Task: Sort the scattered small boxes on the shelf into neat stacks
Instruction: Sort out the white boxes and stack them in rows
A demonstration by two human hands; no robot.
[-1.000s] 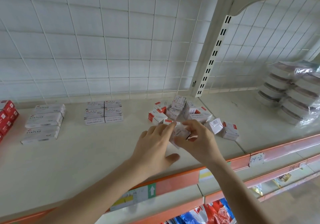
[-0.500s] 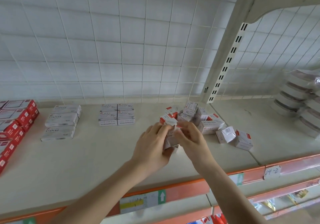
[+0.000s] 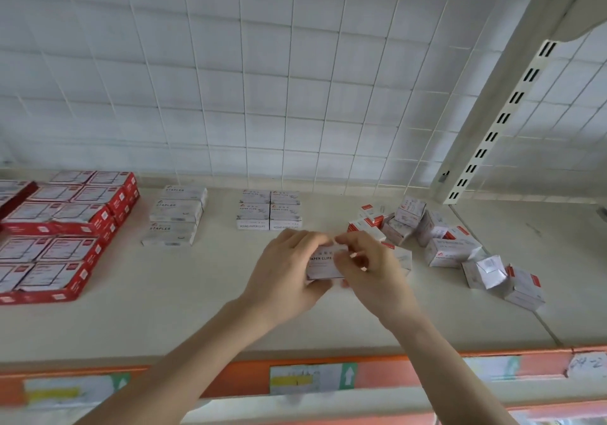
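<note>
Small white paper clip box (image 3: pixel 322 265), black lettering, gripped between curled fingers (image 3: pixel 303 241) of left hand (image 3: pixel 282 272) and right hand (image 3: pixel 372 272).

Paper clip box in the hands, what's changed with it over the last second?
A second ago the right hand pinched the paper clip box by the scattered pile, the left hand lying open beside it. Now both hands grip it, its label turned up to the camera. The pile, the stacked paper clip boxes and the staples boxes stayed put.

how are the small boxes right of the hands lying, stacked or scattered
Scattered: the small boxes lie tipped at mixed angles, some leaning together, unlike the neat round paper clip boxes.
</note>
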